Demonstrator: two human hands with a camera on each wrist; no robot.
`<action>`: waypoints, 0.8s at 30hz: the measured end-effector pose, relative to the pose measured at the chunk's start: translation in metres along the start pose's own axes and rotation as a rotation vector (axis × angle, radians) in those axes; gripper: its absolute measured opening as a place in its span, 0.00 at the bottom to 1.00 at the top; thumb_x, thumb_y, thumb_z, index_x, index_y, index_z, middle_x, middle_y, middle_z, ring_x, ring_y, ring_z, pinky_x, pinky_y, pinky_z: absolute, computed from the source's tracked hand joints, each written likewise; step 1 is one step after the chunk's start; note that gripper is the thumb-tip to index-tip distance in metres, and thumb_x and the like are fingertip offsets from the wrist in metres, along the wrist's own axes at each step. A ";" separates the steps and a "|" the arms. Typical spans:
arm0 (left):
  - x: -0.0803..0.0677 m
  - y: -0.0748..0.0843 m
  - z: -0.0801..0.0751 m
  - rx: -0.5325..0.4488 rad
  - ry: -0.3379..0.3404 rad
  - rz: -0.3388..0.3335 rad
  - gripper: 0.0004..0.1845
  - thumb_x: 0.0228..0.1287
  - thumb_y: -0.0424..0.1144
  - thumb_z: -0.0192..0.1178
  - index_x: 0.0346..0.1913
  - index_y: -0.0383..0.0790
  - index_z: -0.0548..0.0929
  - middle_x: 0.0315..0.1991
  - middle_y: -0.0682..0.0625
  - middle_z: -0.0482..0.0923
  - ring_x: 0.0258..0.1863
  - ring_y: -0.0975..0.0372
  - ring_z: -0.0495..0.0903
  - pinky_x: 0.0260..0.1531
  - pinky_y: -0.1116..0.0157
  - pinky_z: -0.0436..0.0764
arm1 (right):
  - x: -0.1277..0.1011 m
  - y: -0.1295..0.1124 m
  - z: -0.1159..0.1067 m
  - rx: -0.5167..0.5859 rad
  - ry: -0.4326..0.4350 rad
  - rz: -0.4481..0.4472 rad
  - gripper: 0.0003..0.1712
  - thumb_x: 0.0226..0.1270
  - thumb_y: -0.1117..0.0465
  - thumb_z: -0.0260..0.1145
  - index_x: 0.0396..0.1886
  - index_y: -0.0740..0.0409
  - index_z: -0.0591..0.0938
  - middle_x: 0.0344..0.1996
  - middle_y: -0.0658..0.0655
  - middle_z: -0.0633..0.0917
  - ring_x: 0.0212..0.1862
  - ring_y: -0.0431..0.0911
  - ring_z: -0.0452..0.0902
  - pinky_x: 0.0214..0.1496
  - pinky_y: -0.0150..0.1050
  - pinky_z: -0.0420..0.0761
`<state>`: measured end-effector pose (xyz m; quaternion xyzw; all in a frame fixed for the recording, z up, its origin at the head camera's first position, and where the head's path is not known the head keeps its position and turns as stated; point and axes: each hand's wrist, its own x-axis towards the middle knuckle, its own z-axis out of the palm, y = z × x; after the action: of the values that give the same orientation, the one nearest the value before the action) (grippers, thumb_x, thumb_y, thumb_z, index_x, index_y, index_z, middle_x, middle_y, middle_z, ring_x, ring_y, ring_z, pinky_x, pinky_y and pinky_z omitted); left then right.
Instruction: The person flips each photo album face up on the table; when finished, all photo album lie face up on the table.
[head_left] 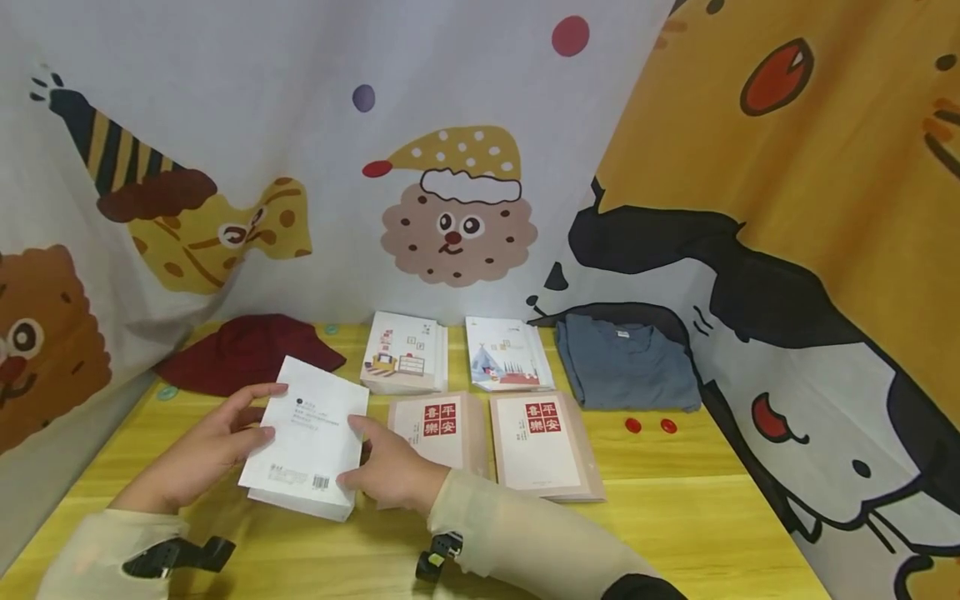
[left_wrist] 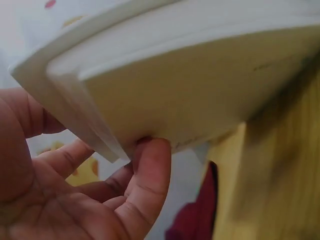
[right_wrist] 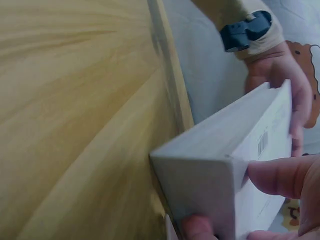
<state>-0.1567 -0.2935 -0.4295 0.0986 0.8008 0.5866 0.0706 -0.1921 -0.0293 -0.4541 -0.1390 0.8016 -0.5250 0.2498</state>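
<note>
Both hands hold a thick white book (head_left: pixel 307 442), tilted above the table, its back cover with small print and a barcode facing up. My left hand (head_left: pixel 198 446) pinches it along its left edge, where the page side shows in the left wrist view. My right hand (head_left: pixel 397 462) grips the opposite edge; in the right wrist view a fingertip lies against the spine and another digit on the cover. Just right of the hands lie two beige books with red square lettering, one (head_left: pixel 438 417) partly behind the right hand, the other (head_left: pixel 536 442) fully visible.
Behind stand two stacks of white illustrated books, one at left (head_left: pixel 401 354) and one at right (head_left: pixel 506 354). A dark red hat (head_left: pixel 247 350) lies back left, a folded blue-grey garment (head_left: pixel 626 362) back right, near two red discs (head_left: pixel 633 426). A printed curtain (head_left: pixel 315 50) hangs behind the yellow wooden table (head_left: pixel 690 517).
</note>
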 end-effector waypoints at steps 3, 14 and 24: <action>-0.001 0.013 0.005 0.068 0.020 0.034 0.31 0.81 0.33 0.54 0.80 0.39 0.58 0.66 0.24 0.69 0.46 0.64 0.83 0.37 0.59 0.89 | 0.000 -0.002 0.000 -0.063 0.036 -0.035 0.45 0.60 0.67 0.79 0.77 0.44 0.74 0.45 0.52 0.78 0.41 0.42 0.74 0.37 0.34 0.79; -0.002 0.026 0.025 0.116 0.024 0.113 0.39 0.82 0.33 0.54 0.84 0.37 0.45 0.64 0.23 0.70 0.47 0.60 0.84 0.37 0.60 0.89 | -0.008 -0.012 -0.003 0.011 0.021 -0.139 0.34 0.71 0.50 0.74 0.75 0.40 0.77 0.66 0.45 0.81 0.47 0.37 0.80 0.43 0.33 0.83; 0.006 0.013 0.030 0.085 -0.133 -0.047 0.36 0.86 0.43 0.47 0.84 0.33 0.44 0.66 0.27 0.73 0.56 0.45 0.81 0.52 0.45 0.86 | -0.007 -0.008 -0.002 0.308 -0.094 -0.163 0.46 0.75 0.53 0.68 0.84 0.30 0.54 0.56 0.53 0.82 0.45 0.45 0.88 0.38 0.56 0.90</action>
<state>-0.1551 -0.2606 -0.4261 0.1212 0.8206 0.5424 0.1331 -0.1879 -0.0280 -0.4442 -0.1878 0.6852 -0.6532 0.2619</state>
